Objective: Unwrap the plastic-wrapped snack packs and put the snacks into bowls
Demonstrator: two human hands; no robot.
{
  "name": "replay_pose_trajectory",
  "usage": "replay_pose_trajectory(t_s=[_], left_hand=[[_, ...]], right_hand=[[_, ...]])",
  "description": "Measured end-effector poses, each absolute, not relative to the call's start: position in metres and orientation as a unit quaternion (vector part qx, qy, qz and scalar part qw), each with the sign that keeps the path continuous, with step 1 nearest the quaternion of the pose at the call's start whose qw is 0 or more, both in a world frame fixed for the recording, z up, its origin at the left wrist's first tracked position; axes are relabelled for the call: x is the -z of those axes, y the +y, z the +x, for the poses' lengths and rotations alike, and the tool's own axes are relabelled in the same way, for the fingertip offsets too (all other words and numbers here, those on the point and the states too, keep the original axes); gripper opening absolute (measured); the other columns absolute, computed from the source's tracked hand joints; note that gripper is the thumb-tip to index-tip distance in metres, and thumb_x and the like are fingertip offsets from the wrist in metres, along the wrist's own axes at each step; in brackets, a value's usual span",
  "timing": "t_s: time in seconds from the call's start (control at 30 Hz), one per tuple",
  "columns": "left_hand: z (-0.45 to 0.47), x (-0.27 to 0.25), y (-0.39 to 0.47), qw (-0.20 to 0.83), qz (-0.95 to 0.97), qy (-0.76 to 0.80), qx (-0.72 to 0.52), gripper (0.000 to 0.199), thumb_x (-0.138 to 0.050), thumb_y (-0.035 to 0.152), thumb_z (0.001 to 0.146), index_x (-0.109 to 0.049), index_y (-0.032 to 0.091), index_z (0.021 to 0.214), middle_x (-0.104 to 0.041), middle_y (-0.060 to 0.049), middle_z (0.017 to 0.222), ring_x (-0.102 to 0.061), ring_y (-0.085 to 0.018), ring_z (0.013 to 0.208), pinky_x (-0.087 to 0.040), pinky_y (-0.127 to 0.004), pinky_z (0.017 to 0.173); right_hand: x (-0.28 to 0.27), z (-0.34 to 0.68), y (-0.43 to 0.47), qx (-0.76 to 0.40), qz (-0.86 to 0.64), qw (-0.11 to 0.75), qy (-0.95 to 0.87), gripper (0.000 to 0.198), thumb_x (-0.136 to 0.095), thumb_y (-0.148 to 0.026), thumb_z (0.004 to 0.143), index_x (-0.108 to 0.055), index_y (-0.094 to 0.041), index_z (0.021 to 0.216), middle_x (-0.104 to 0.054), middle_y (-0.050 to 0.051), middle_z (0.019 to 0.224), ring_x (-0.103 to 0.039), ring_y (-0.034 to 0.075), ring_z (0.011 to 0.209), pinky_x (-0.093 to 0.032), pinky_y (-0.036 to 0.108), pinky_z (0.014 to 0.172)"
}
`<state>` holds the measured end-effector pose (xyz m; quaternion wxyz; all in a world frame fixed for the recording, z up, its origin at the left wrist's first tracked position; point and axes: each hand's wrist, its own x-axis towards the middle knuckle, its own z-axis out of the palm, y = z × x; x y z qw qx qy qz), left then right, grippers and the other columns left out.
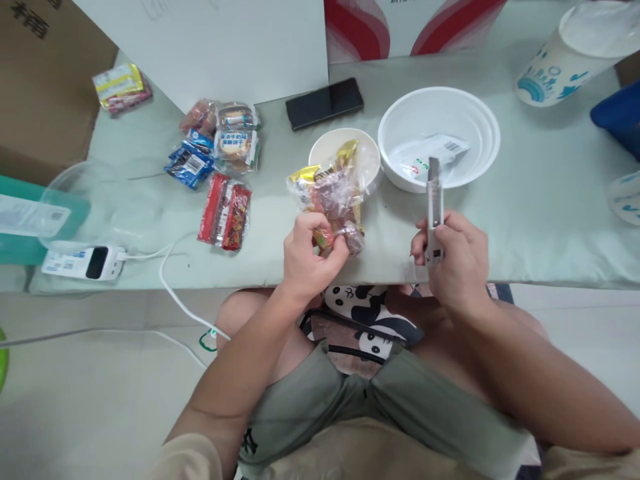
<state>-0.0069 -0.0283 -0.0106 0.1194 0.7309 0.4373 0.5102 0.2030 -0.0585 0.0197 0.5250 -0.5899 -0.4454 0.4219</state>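
Observation:
In the head view my left hand (313, 257) is closed on the lower edge of a clear snack packet (336, 193) with gold and red parts. The packet stands in front of a small white bowl (371, 160) and covers much of it. My right hand (457, 257) grips a metal box cutter (434, 213), pointed away from me, with its blade end uppermost. Behind the cutter is a large white plastic bowl (480, 143), and a white printed sachet (440, 153) lies inside it.
Several wrapped snacks lie left, including a red packet (225, 212) and a blue packet (189, 160). A black phone (325, 103) rests behind the small bowl. A power strip (83, 262) with white cables sits at the left edge; a paper cup (565, 63) stands at the back right.

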Motion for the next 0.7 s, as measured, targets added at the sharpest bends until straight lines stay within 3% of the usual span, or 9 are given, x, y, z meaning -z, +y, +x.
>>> replay_pose_trajectory(t_s=[0.1, 0.33, 0.5, 0.6, 0.7], left_hand=[[-0.007, 0.009, -0.027, 0.09, 0.74, 0.437, -0.503, 0.031, -0.065, 0.008, 0.077, -0.049, 0.026, 0.096, -0.048, 0.007, 0.074, -0.049, -0.01, 0.06, -0.041, -0.025, 0.058], [-0.002, 0.011, -0.028, 0.112, 0.748, 0.422, -0.5, 0.031, -0.066, 0.009, 0.079, -0.053, 0.026, 0.101, -0.053, 0.005, 0.081, -0.051, -0.011, 0.066, -0.042, -0.024, 0.061], [-0.01, 0.012, -0.021, 0.142, 0.633, 0.463, -0.604, 0.031, -0.073, 0.031, 0.085, -0.05, 0.026, 0.106, -0.049, 0.001, 0.095, -0.054, -0.013, 0.082, -0.048, -0.029, 0.075], [-0.024, 0.011, -0.012, 0.146, 0.57, 0.44, -0.678, 0.041, -0.077, 0.046, 0.084, -0.047, 0.029, 0.105, -0.045, 0.0, 0.102, -0.054, -0.015, 0.091, -0.05, -0.031, 0.083], [-0.039, 0.011, -0.006, 0.177, 0.538, 0.425, -0.706, 0.042, -0.076, 0.051, 0.085, -0.044, 0.032, 0.105, -0.046, 0.0, 0.105, -0.055, -0.017, 0.097, -0.051, -0.034, 0.087]], right_hand=[[-0.022, 0.2, -0.064, -0.379, -0.557, 0.528, -0.517, 0.016, -0.056, -0.035, 0.094, -0.066, -0.023, 0.092, -0.066, -0.001, 0.061, -0.054, 0.013, 0.045, -0.043, 0.027, 0.045], [-0.032, 0.182, -0.065, -0.347, -0.581, 0.347, -0.649, 0.024, -0.057, -0.03, 0.092, -0.075, -0.018, 0.083, -0.056, -0.003, 0.051, -0.045, 0.009, 0.045, -0.035, 0.024, 0.05], [-0.029, 0.182, -0.064, -0.364, -0.565, 0.255, -0.695, 0.029, -0.056, -0.033, 0.09, -0.079, -0.018, 0.082, -0.046, -0.004, 0.049, -0.037, 0.009, 0.046, -0.03, 0.024, 0.049], [-0.026, 0.19, -0.063, -0.368, -0.559, 0.218, -0.71, 0.028, -0.055, -0.033, 0.09, -0.079, -0.02, 0.085, -0.054, -0.003, 0.053, -0.045, 0.011, 0.048, -0.033, 0.025, 0.051], [-0.016, 0.206, -0.058, -0.292, -0.59, 0.219, -0.72, 0.025, -0.058, -0.035, 0.09, -0.079, -0.022, 0.091, -0.067, 0.001, 0.064, -0.058, 0.016, 0.057, -0.038, 0.028, 0.055]])
